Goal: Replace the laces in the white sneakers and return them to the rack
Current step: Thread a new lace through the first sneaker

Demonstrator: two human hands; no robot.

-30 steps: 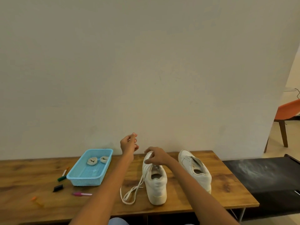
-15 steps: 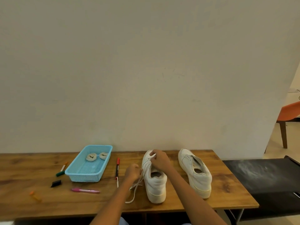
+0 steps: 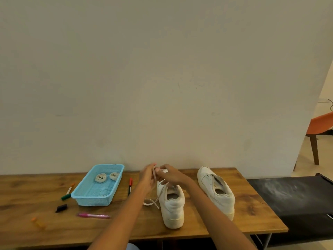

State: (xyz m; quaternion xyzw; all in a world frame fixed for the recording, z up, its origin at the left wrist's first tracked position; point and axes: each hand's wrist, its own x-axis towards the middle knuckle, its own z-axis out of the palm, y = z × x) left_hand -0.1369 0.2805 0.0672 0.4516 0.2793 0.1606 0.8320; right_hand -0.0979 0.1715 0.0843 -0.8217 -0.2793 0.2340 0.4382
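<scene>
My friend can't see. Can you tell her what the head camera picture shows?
Both hands, the left hand and the right hand, pinch a white lace over the toe of a white sneaker on a wooden table. A second sneaker sits to its right, and a blue basket with two rolled laces to its left.

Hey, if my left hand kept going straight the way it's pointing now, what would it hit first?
Probably the wall. The left hand, pinching the lace, points up and away over the table's back edge; depth is unclear.
</scene>
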